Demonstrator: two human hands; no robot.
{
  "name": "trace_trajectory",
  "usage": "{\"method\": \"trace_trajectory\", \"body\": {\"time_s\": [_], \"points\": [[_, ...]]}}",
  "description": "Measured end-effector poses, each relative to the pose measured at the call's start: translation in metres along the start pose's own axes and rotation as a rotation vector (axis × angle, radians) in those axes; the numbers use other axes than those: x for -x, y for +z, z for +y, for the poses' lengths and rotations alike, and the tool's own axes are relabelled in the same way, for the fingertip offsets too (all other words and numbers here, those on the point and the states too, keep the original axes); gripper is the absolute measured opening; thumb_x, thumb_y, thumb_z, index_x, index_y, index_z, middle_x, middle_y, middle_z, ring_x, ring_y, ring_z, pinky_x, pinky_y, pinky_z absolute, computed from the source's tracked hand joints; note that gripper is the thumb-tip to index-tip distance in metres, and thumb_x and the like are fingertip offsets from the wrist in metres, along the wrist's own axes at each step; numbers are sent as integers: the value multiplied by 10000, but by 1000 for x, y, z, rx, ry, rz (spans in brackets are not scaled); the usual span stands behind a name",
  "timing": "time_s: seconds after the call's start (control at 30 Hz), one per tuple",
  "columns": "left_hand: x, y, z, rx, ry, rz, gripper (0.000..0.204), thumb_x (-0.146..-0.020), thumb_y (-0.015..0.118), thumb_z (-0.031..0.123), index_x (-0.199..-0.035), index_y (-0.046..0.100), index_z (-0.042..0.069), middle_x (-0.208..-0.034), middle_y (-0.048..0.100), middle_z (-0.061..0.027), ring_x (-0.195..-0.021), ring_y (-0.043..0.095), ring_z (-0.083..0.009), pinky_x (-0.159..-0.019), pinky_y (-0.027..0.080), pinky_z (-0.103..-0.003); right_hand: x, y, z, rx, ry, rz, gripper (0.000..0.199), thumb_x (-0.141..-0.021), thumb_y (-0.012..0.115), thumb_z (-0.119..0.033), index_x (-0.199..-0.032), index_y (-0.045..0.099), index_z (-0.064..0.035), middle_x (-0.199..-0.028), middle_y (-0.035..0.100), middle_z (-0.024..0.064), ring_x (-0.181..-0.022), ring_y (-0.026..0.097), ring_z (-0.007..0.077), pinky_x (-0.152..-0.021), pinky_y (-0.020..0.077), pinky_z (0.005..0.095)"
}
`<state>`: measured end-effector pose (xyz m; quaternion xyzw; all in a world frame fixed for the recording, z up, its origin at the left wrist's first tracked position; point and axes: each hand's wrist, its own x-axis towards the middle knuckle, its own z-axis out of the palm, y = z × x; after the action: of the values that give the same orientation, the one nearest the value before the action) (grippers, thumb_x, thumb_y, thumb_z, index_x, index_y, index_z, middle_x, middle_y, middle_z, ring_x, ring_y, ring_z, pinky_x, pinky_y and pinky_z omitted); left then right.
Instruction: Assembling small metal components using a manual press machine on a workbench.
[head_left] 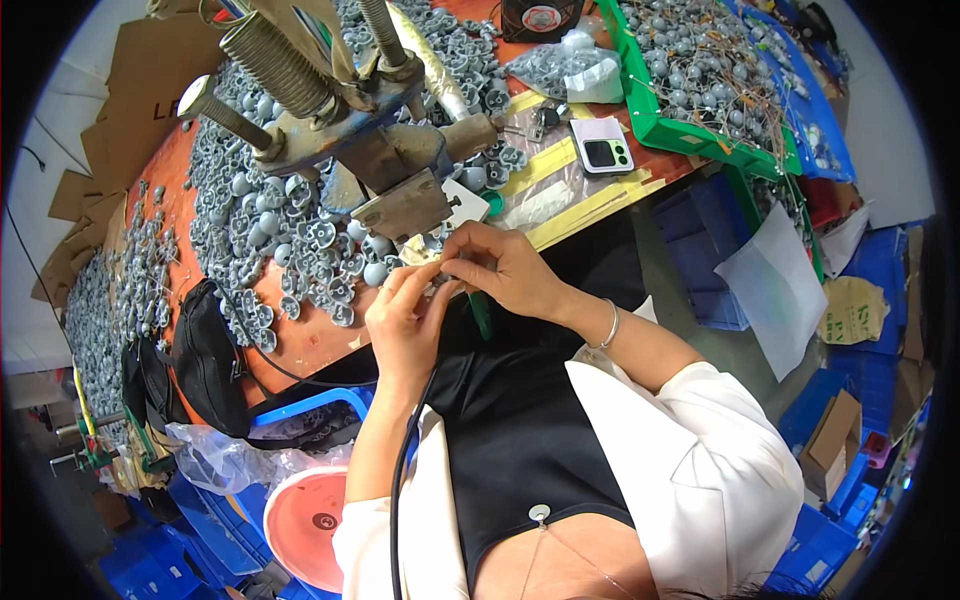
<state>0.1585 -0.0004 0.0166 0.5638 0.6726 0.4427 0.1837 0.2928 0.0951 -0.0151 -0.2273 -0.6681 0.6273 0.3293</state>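
My left hand (402, 322) and my right hand (512, 274) meet at the table's near edge, fingertips pinched together. Whatever small piece sits between them is mostly covered by the fingers; a bit of grey shows. Just beyond the fingers stands a metal press (385, 155) with thick threaded bolts and a flat steel block. Small grey plastic parts (320, 235), some cup-shaped and some ball-shaped, lie heaped around the press. A narrow green object (481, 316) shows below my right hand, its kind unclear.
To the right, a green crate (640, 105) holds grey balls with thin wires. A phone (601, 146) and keys (543, 118) lie on the yellow-taped tabletop. At left are a black bag (208, 360) and a pink stool or basin (305, 525). A black cable (402, 470) runs along my left arm.
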Motion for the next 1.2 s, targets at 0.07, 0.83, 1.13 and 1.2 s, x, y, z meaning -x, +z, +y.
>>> {"method": "trace_trajectory", "body": {"time_s": [0.07, 0.83, 1.13, 1.2], "points": [[-3, 1, -11, -15, 8, -2, 216, -777, 711, 45, -984, 654, 18, -807, 598, -63, -561, 495, -126, -522, 400, -243, 0, 2, 1, 141, -13, 69, 182, -863, 647, -123, -994, 558, -33, -699, 615, 30, -611, 582, 90, -557, 448, 229], [-21, 14, -26, -113, -61, 152, 194, -717, 734, 35, -906, 698, 65, -730, 527, -79, -648, 508, -214, -582, 396, -322, -30, -39, -6, 677, -159, 245, 182, -868, 608, -210, -859, 650, -33, -706, 640, 85, -574, 603, 195, -542, 462, 346], [-15, 28, 0, -242, 6, 199, 200, -696, 745, 38, -889, 695, 27, -719, 560, -77, -612, 492, -171, -539, 359, -290, -116, -71, -139, -41, -433, 121, 371, -890, 632, -211, -1140, 555, 52, -957, 659, 77, -818, 645, 127, -733, 513, 264], [-17, 29, 10, -203, -21, 174, 196, -718, 732, 21, -909, 685, 31, -728, 529, -92, -634, 506, -218, -581, 399, -323, -56, -69, -158, 102, -635, 175, 363, -845, 686, -216, -1079, 569, 36, -931, 658, 76, -785, 649, 155, -715, 513, 275]]}}
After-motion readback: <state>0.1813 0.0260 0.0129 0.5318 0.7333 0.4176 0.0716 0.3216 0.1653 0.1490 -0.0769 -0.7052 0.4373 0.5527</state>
